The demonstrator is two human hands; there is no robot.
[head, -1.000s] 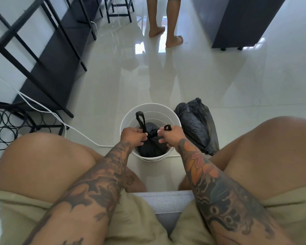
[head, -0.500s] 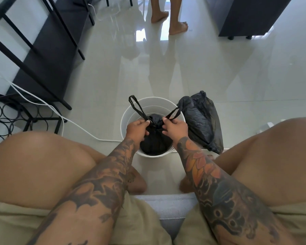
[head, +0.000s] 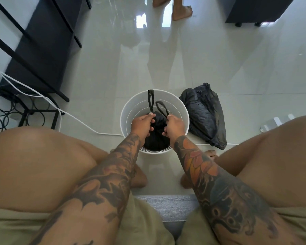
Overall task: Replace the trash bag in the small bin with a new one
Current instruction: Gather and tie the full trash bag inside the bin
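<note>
Black plastic fills the white bin (head: 183, 110) at the centre of the head view: a trash bag (head: 155, 140) sits inside it, gathered at the neck. We note the left hand (head: 141, 123) pinching the base of one handle loop (head: 150, 100), which stands up toward the far rim, and the right hand (head: 175, 125) pinching the base of the second loop (head: 162, 107), which curls just beside the first. Both sets of fingers are pressed together on the plastic, not spread. We judge the loops are held apart at the neck so they can be tied or used for lifting; which of the two we cannot tell.

A second black bag (head: 204, 115) lies crumpled on the tiled floor (head: 219, 64) just right of the bin, touching or nearly touching its wall. Whether it is the fresh liner or removed waste cannot be determined.

A white cable (head: 81, 121) runs along the floor at middle left toward the bin. Another person's bare feet (head: 181, 12) stand at the upper centre, well apart from the work.
</note>
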